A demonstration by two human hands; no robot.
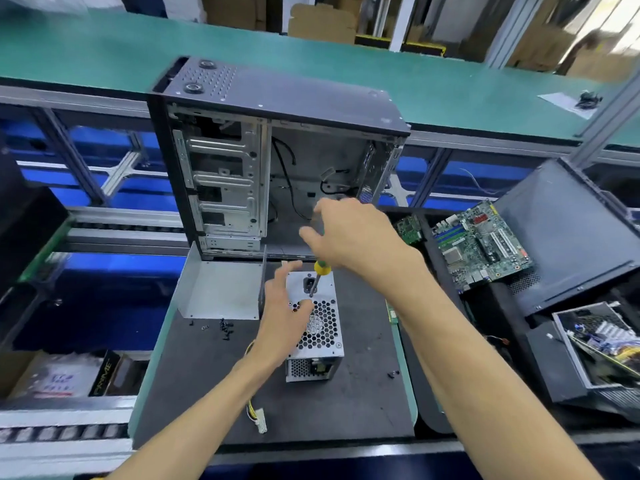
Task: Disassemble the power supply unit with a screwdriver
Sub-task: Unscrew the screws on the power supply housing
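Yellow-green screwdriver point(318, 276) handle sits under the right hand point(349, 233), tip down on the top face of the power supply unit point(320, 327) near its socket; right fingers point(308, 236) look spread and loose above the handle, and whether they actually grip it cannot be told. Left hand point(282, 315) rests on the unit's honeycomb grille, fingers point(283, 273) fairly straight, thumb pressing on the mesh, curled round nothing. Unit stands on end on a dark mat point(207, 382) on the bench point(410, 386), yellow wires and white connector point(259, 419) trailing near the left wrist. Removed metal cover point(221, 289) just left of it, loose screws point(225, 329) in front. Open computer case point(277, 157) behind; motherboard point(485, 240) to the right.
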